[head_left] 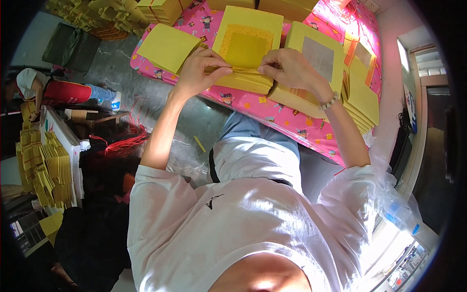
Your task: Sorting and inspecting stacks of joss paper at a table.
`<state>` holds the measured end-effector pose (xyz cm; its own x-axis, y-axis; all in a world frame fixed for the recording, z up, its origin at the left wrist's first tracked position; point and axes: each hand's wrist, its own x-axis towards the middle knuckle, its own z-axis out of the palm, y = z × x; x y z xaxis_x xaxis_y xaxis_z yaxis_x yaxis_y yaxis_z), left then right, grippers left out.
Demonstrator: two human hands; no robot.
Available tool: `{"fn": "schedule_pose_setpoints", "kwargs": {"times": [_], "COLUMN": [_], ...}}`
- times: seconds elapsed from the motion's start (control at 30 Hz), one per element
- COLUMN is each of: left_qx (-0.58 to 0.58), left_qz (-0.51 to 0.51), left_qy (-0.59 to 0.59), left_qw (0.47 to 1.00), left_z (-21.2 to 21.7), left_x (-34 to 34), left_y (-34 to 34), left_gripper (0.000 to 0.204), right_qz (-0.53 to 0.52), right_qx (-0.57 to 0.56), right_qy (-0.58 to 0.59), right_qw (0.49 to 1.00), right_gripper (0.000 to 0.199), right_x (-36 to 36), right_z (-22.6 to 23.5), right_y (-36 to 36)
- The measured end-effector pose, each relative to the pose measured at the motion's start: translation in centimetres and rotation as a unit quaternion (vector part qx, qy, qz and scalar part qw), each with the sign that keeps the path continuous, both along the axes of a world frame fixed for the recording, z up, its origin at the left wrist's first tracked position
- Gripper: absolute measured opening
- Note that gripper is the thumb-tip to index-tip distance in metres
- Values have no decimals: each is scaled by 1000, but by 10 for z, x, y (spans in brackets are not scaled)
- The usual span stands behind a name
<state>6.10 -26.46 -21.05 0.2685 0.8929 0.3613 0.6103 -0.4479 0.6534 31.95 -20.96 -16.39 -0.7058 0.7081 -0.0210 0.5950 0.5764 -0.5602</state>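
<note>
A thick stack of yellow paper [233,23] lies in front of me on the table, its top sheet bearing an orange-gold patterned square with a plainer olive square inside. At the stack's near edge, my left hand [202,69] pinches the paper between thumb and fingers. Opposite it, my right hand [288,67] is closed on the same edge, thumb against curled forefinger. A low fold or roll of paper [245,69] runs between the two hands. Left of the stack sits a fanned pile of plain yellow sheets [168,46]; to the right, a stack with a silver-grey square [318,56].
The table has a pink patterned cover [253,109]. More yellow bundles [158,9] stand at its back, and folded yellow paper [362,104] lies at its right end. Red strings [124,141] trail over the floor at left. Another person [63,92] bends beside stacked yellow bundles [53,170].
</note>
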Motion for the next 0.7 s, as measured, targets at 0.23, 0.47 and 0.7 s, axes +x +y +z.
{"fn": "schedule_pose_setpoints", "kwargs": {"times": [0.23,0.47,0.7], "left_qx": [-6,5,14], "left_qz": [17,23,26], "left_qy": [-5,-2,-9], "left_qw": [1000,1000,1000], "left_z": [-3,-3,-8], "left_x": [3,1,2], "left_y": [0,-2,-3], "left_gripper": [14,13,14], "right_qz": [-23,-17,-28], "right_qx": [-55,-47,-51], "right_qy": [-19,-10,-32], "right_qw": [998,999,998], "right_gripper": [25,24,23], "right_x": [-1,-2,-4], "right_z": [0,0,3], "right_y": [7,7,5]}}
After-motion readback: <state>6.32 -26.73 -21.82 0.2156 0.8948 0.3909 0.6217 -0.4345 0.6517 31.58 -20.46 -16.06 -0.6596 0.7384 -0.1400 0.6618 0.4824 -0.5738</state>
